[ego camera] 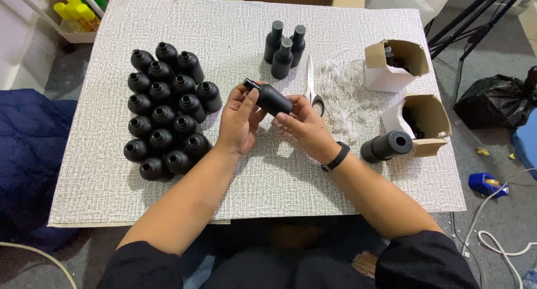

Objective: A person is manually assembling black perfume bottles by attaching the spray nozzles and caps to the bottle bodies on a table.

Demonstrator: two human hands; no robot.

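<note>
Both hands work one black bottle held tilted above the bench, just left of the scissors. The left hand has its grip clenched at the neck; the right hand grasps the base. Three capped bottles stand beyond the scissors, seemingly done. Far left of them, the uncapped bottles wait, by far the larger share.
</note>
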